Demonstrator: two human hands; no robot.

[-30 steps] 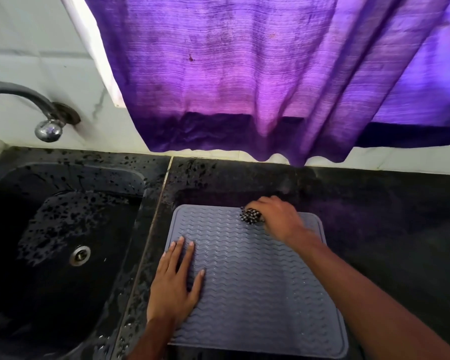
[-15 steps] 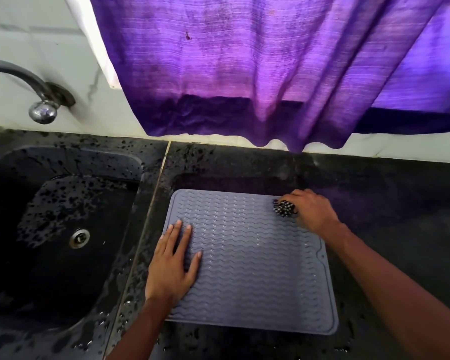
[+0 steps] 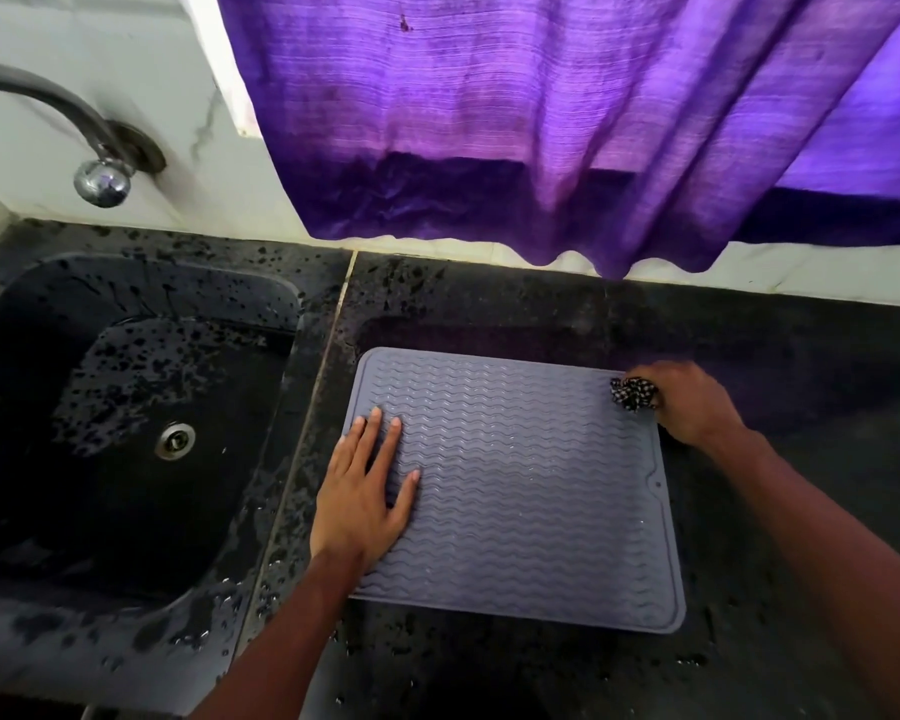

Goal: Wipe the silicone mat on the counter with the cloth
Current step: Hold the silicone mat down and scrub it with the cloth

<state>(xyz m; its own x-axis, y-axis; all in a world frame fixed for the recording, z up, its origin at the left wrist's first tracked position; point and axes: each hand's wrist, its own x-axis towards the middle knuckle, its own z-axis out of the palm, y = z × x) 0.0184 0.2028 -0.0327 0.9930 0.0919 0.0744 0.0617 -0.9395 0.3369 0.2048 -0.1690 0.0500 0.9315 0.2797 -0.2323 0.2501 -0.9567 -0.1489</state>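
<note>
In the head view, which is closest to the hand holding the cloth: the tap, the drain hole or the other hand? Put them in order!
From the right hand:
1. Left hand, flat on the mat's left side.
2. Drain hole, in the sink.
3. Tap, far left, at the back.

No readable text, labels, brands or numbers anywhere in view.

Left hand (image 3: 365, 491) and right hand (image 3: 697, 407), both showing bare.
The left forearm (image 3: 281, 626) and right forearm (image 3: 827, 537) are appearing uncovered all the way to the frame's edge; the left fingers (image 3: 380, 433) are showing short trimmed nails, while the right hand is looking slightly blurred.
</note>
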